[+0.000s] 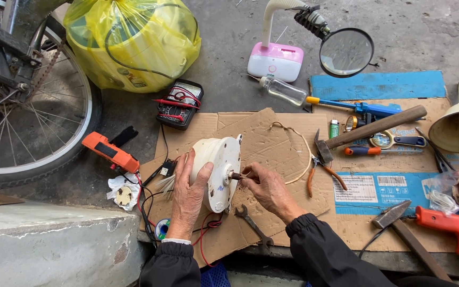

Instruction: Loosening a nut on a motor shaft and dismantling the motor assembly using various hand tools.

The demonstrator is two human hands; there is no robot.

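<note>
A white round fan motor (219, 167) stands on its edge on the flattened cardboard (272, 143), with its shaft (236, 176) pointing right. My left hand (188, 194) wraps the motor's left side and holds it steady. The fingers of my right hand (265, 187) pinch the tip of the shaft. Red and black wires (204, 234) trail from the motor toward me.
A spanner (253, 227) lies by my right wrist. Pliers (320, 169), a hammer (370, 130), screwdrivers (370, 151), a multimeter (180, 103) and a magnifier lamp (293, 50) lie around. A bicycle wheel (33, 106) and yellow bag (134, 42) are at the left. Orange tools (110, 151) flank the cardboard.
</note>
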